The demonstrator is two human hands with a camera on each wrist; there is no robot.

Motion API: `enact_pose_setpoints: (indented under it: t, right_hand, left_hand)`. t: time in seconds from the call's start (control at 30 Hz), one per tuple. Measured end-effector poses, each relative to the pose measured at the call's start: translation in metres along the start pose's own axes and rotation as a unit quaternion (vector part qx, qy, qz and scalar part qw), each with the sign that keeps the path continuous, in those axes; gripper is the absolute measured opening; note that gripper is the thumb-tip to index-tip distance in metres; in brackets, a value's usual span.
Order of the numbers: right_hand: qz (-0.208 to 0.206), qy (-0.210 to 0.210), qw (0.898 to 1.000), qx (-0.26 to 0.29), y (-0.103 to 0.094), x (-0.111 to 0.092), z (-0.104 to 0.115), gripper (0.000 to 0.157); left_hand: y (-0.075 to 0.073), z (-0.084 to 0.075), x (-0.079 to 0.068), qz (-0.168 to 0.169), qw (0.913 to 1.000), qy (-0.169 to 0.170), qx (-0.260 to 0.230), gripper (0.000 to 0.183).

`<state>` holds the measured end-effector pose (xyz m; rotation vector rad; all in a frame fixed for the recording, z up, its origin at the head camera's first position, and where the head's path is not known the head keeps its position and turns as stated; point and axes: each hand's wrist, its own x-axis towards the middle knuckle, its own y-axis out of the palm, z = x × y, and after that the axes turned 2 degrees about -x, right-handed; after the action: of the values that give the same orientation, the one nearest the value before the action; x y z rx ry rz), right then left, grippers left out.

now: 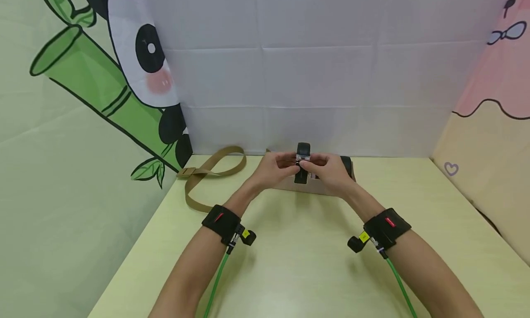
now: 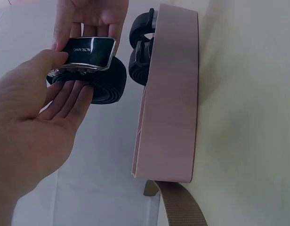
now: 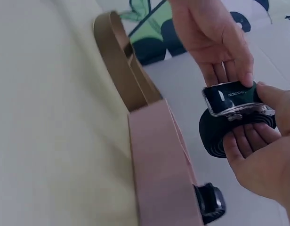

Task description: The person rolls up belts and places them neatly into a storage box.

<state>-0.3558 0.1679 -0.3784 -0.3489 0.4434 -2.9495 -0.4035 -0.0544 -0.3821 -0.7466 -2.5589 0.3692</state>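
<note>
A rolled-up black belt (image 1: pixel 302 176) with a shiny silver-edged buckle is held up by both hands at the back of the table. My left hand (image 1: pixel 274 169) grips it from the left, thumb at the buckle (image 2: pixel 88 52) and fingers under the coil in the left wrist view. From the other side, my right hand (image 1: pixel 332 171) pinches the buckle with its thumb, its fingers beneath the roll in the right wrist view. Just behind the hands is a long pale pink box (image 2: pixel 171 103). More rolled black belts (image 2: pixel 141 61) show over its edge.
A tan webbing strap (image 1: pixel 191 199) lies looped on the table left of the box, one part running up close to it. Behind the table hangs a pale cloth backdrop (image 1: pixel 314 78). Cartoon-printed cloths stand at both sides.
</note>
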Motion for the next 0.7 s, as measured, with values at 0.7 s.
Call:
enact_pose_setpoints:
  t: [0.7]
  right_hand:
    - [-0.041, -0.032, 0.960, -0.274, 0.016, 0.042, -0.013, 0.061]
  left_hand:
    - [0.006, 0.047, 0.035, -0.015, 0.9949, 0.006, 0.100, 0.054]
